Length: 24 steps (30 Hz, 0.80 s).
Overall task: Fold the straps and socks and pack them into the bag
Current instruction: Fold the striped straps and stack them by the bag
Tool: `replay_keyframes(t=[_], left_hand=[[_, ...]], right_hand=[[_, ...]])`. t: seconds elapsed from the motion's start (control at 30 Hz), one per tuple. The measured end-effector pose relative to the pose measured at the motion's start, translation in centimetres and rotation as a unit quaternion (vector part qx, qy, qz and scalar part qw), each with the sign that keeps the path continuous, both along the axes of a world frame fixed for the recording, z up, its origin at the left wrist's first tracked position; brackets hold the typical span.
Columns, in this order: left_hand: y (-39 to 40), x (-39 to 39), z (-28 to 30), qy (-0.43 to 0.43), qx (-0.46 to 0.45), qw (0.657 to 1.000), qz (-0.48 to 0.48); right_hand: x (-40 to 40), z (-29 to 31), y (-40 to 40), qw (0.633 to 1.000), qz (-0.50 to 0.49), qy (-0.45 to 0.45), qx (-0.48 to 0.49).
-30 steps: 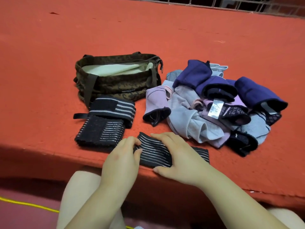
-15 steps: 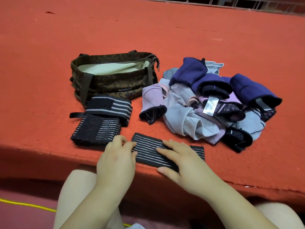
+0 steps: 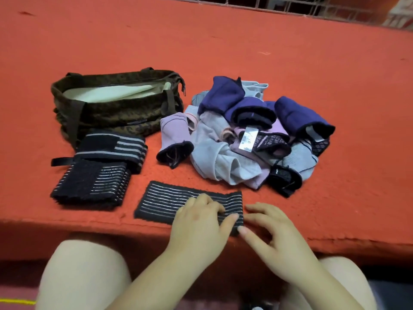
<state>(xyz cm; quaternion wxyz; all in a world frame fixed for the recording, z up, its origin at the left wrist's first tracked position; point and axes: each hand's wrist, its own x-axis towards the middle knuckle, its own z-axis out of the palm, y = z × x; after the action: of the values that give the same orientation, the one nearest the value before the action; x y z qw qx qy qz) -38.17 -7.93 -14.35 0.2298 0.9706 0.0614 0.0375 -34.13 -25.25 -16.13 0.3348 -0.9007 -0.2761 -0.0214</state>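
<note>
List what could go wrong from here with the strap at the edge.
1. The striped strap lies right at the red surface's front edge; a pull from the left hand or right hand could drag it off.
2. The sock pile sits loose and close behind; a wide fold could snag it.
3. The folded straps may unroll if bumped.

Red carpeted platform (image 3: 290, 63); wire mesh fence (image 3: 301, 5) behind; yellow cord (image 3: 16, 301) below.

There was only one view, from a camera on the person's head. It looked forward and down, close to the two hands at the bottom of the frame, with the red surface (image 3: 290, 63) filling the rest.
</note>
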Motion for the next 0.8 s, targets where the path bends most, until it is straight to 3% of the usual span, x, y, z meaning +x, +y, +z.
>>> replay_keyframes(t=[0.1, 0.17, 0.23, 0.43, 0.57, 0.63, 0.8], left_hand=[[0.9, 0.0, 1.1, 0.002, -0.145, 0.989, 0.024], [2.0, -0.1, 2.0, -0.007, -0.272, 0.961, 0.048], [3.6, -0.5, 2.6, -0.019, -0.325, 0.942, 0.086], [9.1, -2.3, 2.4, -0.085, -0.224, 0.948, 0.208], [9.9, -3.0, 1.8, -0.075, -0.078, 0.966, 0.234], [9.9, -3.1, 1.4, -0.058, -0.056, 0.968, 0.238], [9.8, -3.1, 0.6, -0.042, -0.050, 0.970, 0.236]], right_hand=[[-0.3, 0.8, 1.2, 0.997, 0.045, 0.036, 0.047], [-0.3, 1.4, 2.6, 0.995, 0.084, 0.027, 0.052], [-0.3, 1.9, 4.3, 0.992, 0.117, 0.021, 0.034], [-0.3, 2.4, 10.2, 0.978, 0.194, -0.006, -0.076], [-0.1, 1.7, 12.3, 0.968, 0.213, -0.010, -0.135], [-0.1, 1.6, 12.6, 0.966, 0.215, 0.005, -0.143], [0.2, 2.1, 12.7, 0.987, 0.112, 0.024, -0.115]])
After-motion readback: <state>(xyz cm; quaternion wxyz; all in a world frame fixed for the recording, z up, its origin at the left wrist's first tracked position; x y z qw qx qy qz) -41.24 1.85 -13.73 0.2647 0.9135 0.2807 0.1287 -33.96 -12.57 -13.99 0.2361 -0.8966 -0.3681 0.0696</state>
